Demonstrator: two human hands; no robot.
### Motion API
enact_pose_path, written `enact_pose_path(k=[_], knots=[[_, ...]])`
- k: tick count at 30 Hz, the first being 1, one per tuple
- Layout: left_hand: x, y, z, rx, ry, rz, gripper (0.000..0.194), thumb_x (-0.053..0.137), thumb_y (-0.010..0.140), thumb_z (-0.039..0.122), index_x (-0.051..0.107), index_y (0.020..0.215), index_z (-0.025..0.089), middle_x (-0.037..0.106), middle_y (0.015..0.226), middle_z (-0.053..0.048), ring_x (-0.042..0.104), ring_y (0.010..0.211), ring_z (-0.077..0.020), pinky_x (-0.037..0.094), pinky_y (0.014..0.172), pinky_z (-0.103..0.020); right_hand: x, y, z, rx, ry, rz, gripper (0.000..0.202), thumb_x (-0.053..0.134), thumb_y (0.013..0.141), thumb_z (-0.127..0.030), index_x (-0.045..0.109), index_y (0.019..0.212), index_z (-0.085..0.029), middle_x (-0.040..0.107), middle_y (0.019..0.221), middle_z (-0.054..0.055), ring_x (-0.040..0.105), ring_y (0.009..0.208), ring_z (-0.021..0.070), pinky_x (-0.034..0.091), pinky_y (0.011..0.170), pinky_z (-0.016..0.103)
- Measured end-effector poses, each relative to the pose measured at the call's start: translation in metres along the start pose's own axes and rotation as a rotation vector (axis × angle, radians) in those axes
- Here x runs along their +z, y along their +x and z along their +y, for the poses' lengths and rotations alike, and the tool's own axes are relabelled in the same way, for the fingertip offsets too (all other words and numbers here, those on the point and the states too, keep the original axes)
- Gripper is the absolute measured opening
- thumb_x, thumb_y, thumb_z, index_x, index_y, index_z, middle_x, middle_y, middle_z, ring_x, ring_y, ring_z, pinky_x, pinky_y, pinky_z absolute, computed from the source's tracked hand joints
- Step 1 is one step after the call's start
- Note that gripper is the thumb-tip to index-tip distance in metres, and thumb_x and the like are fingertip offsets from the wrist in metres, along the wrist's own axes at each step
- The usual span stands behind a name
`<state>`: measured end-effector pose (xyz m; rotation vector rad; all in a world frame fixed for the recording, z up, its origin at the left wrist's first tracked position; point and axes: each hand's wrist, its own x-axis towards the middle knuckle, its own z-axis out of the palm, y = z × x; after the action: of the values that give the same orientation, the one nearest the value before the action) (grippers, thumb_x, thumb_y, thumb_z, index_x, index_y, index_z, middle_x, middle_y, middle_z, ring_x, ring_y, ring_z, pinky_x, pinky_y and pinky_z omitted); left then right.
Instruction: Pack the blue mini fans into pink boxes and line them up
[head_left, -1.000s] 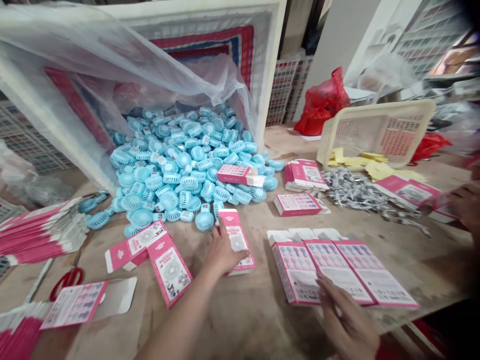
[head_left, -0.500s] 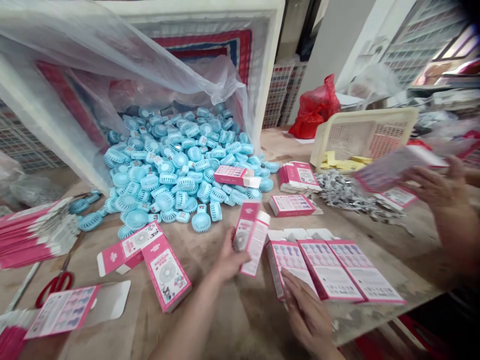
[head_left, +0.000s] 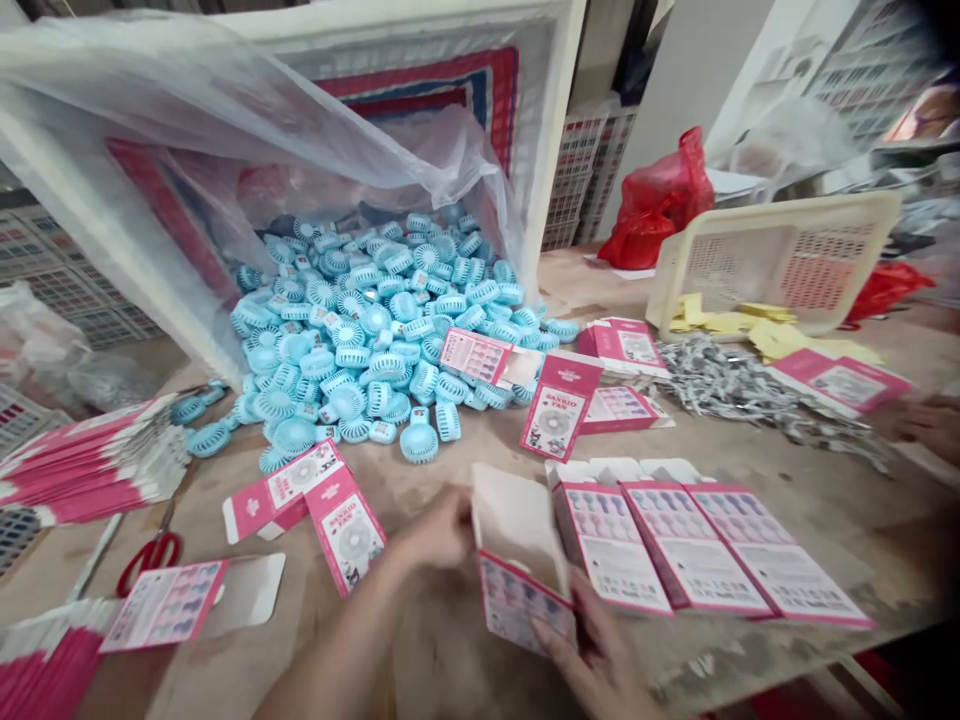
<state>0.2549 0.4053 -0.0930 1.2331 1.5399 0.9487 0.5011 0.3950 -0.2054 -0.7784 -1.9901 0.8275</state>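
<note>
An open carton (head_left: 525,600) with pink edges and a raised white flap is held above the table's front part. My right hand (head_left: 596,650) grips its lower right side, thumb across the printed face. At the flap's left edge is my left hand (head_left: 446,525), slightly blurred, its fingers closed on the carton's edge. Just right of them, three printed boxes (head_left: 619,540) lie side by side with white end flaps up. A pink fan box (head_left: 559,405) rests behind the carton, near the pile of light blue fans (head_left: 360,340).
A large plastic-lined crate (head_left: 551,150) lies behind the fans. Flat cartons (head_left: 97,460) and red scissors (head_left: 154,555) are at the left. A cream basket (head_left: 862,260), silvery strips (head_left: 720,390) and another person's blurred hand (head_left: 937,430) are at the right.
My left hand has let go of the fan box, which now rests farther back. My right hand has left the row and holds an open carton. The other person's hand has lowered.
</note>
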Motion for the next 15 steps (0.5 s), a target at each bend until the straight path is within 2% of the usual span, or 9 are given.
enact_pose_path(k=[1,3,4,6,8,11,13,15], knots=[[-0.012,0.01,-0.002,-0.019,0.053,0.095,0.046,0.067,0.063,0.007,0.071,0.107,0.016,0.067,0.12,-0.01,0.056,0.117,-0.0338,0.049,0.092,-0.037,0.001,0.004,-0.005,-0.022,-0.034,-0.011,0.054,0.062,0.09,-0.042,0.052,0.138,-0.02,0.065,0.128,0.014,0.067,0.112,0.0276,0.058,0.093,0.036],[-0.034,0.032,-0.006,-0.069,0.143,0.294,0.045,0.069,0.073,0.013,0.064,0.118,0.016,0.055,0.138,-0.011,0.044,0.131,-0.0349,0.042,0.104,-0.044,0.0,0.013,-0.015,-0.103,-0.112,-0.018,0.054,0.063,0.09,-0.044,0.053,0.139,-0.023,0.066,0.129,0.012,0.067,0.113,0.0268,0.057,0.093,0.034],[-0.042,0.042,-0.009,-0.101,0.174,0.379,0.042,0.068,0.079,0.019,0.062,0.12,0.016,0.051,0.141,-0.012,0.041,0.133,-0.0341,0.039,0.107,-0.048,-0.001,0.017,-0.018,-0.142,-0.142,0.001,0.052,0.062,0.09,-0.045,0.053,0.138,-0.024,0.068,0.125,0.01,0.069,0.109,0.0261,0.059,0.089,0.033],[-0.053,0.057,-0.016,-0.167,0.198,0.497,0.036,0.065,0.088,0.028,0.06,0.12,0.015,0.051,0.138,-0.011,0.046,0.129,-0.0308,0.039,0.106,-0.053,-0.006,0.024,-0.024,-0.193,-0.18,0.049,0.049,0.059,0.092,-0.046,0.055,0.137,-0.025,0.072,0.117,0.009,0.073,0.1,0.0251,0.062,0.082,0.031],[-0.057,0.063,-0.021,-0.213,0.166,0.56,0.032,0.063,0.09,0.033,0.061,0.116,0.015,0.057,0.128,-0.01,0.055,0.118,-0.0267,0.045,0.1,-0.051,-0.012,0.028,-0.027,-0.223,-0.196,0.07,0.046,0.057,0.093,-0.047,0.058,0.133,-0.025,0.075,0.11,0.008,0.075,0.093,0.0245,0.063,0.076,0.03],[-0.058,0.055,-0.018,-0.207,0.031,0.592,0.03,0.062,0.091,0.037,0.061,0.109,0.013,0.064,0.107,-0.008,0.063,0.096,-0.0213,0.053,0.086,-0.041,-0.019,0.029,-0.029,-0.238,-0.176,0.065,0.039,0.058,0.093,-0.046,0.065,0.125,-0.025,0.077,0.104,0.007,0.076,0.087,0.0233,0.063,0.075,0.027],[-0.059,0.04,-0.006,-0.139,-0.098,0.59,0.035,0.059,0.09,0.044,0.059,0.106,0.013,0.065,0.094,-0.007,0.064,0.083,-0.0188,0.053,0.077,-0.036,-0.021,0.026,-0.028,-0.213,-0.156,0.055,0.037,0.058,0.093,-0.046,0.069,0.12,-0.024,0.077,0.103,0.006,0.076,0.086,0.0227,0.063,0.075,0.026],[-0.058,0.022,0.014,-0.036,-0.223,0.587,0.048,0.056,0.085,0.055,0.056,0.11,0.015,0.064,0.09,-0.006,0.064,0.079,-0.0181,0.052,0.073,-0.032,-0.021,0.021,-0.028,-0.173,-0.138,0.053,0.035,0.059,0.092,-0.047,0.072,0.115,-0.023,0.077,0.101,0.007,0.076,0.085,0.0225,0.063,0.075,0.026]])
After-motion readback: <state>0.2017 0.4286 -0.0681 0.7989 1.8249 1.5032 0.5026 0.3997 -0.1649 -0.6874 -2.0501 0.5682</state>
